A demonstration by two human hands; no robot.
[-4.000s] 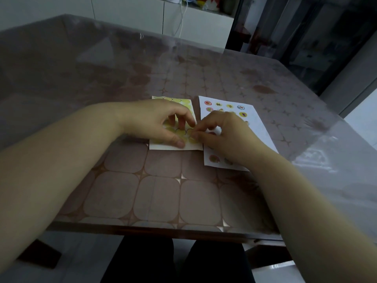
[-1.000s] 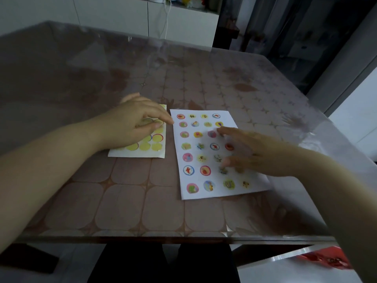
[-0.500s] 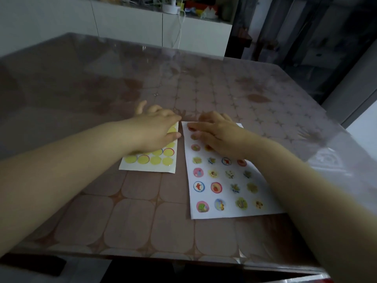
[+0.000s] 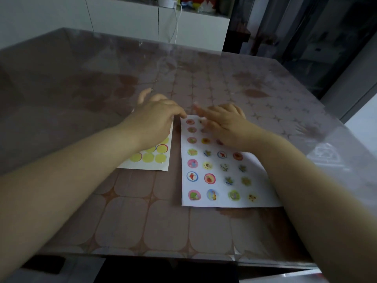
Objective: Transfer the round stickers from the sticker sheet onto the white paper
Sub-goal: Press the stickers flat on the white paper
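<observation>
The white paper (image 4: pixel 219 168) lies right of centre and carries several colourful round stickers in rows. The sticker sheet (image 4: pixel 152 160) lies to its left, with yellow empty circles showing at its near end. My left hand (image 4: pixel 156 119) rests flat on the far part of the sticker sheet, fingers spread, and hides most of it. My right hand (image 4: pixel 221 121) lies over the top rows of the white paper, fingers stretched toward the paper's top left corner. It is blurred, and I cannot make out a sticker on its fingertips.
Both sheets lie on a brown tiled table (image 4: pixel 142 221) under a clear glossy cover. The near table edge (image 4: pixel 163 258) runs just below the sheets. White cabinets (image 4: pixel 142 23) stand behind the far edge, and a dark doorway (image 4: pixel 306 27) lies at the back right.
Four seconds ago both hands pinched at the sticker sheet. Since then my right hand went over to the white paper, swept from its middle to its top rows, and my left hand flattened on the sheet.
</observation>
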